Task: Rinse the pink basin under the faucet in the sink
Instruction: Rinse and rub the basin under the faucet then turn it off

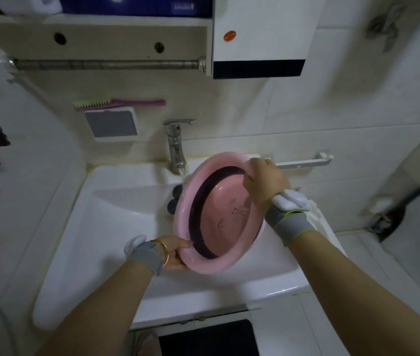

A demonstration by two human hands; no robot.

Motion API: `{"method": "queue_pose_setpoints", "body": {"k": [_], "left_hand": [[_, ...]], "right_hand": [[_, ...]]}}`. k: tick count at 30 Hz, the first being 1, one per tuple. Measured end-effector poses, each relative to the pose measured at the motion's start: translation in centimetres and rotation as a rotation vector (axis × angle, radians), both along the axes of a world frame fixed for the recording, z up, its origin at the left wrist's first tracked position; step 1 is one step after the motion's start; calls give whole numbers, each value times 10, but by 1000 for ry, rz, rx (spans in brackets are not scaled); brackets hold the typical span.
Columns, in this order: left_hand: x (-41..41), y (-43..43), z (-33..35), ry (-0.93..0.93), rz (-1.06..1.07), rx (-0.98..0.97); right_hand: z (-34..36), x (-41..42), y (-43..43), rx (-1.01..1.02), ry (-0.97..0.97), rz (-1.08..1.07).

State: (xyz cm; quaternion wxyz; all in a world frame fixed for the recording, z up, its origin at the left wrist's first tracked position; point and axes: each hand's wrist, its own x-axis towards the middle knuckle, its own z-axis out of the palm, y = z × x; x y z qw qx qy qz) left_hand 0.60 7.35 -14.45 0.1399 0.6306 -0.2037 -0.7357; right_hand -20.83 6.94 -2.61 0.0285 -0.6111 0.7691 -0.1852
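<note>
On the tiled wall at the left a pink-handled brush with pale green bristles [116, 103] lies on top of a white square holder with a grey face [111, 123]. Below, the white ceramic sink [106, 227] fills the middle. The left hand [175, 253], with a gold bangle and a grey wrist strap, has its fingers [187, 244] closed on the near rim of the round pink plastic basin with a dark purple band inside [225, 209]. The chrome single-lever faucet [176, 145] stands behind the sink, and a thin stream of water [183, 186] runs from its spout onto the basin's left outer rim. The basin is tilted over the sink bowl, its opening towards the camera. The right hand [265, 185] is clamped over the far rim, its fingers curled inside. A white wall rail [304, 161] sits behind it.
</note>
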Motion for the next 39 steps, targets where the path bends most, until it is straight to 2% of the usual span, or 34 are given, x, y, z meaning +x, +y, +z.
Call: {"method": "queue_pose_setpoints", "body": {"k": [3, 6, 11, 15, 18, 21, 25, 27, 29, 31, 35, 39], "left_hand": [[-4, 6, -11, 32, 94, 11], [1, 5, -21, 38, 198, -59], [33, -10, -36, -159, 419, -290], [52, -8, -26, -257, 534, -416], [62, -5, -15, -309, 560, -472], [63, -1, 5, -348, 554, -543], [59, 2, 26, -443, 435, -605], [55, 6, 35, -485, 368, -638], [53, 7, 37, -448, 330, -660], [50, 8, 44, -379, 336, -673], [54, -2, 69, -272, 397, -713], [60, -7, 80, -87, 461, -545]], "right_hand": [[-16, -8, 9, -10, -99, 31], [-39, -17, 18, 71, -333, -48], [-97, -12, 20, 245, -736, -183], [-134, 14, 30, 427, -967, -311], [-148, 46, 46, 583, -1290, -412], [-157, 73, 52, 666, -1525, -434], [-159, 99, 46, 555, -1774, -476], [-160, 102, 41, 438, -1735, -553], [-161, 100, 36, 395, -1792, -612], [-163, 89, 35, 423, -1776, -638], [-157, 56, 37, 534, -1626, -611], [-139, 35, 34, 581, -1547, -528]]}}
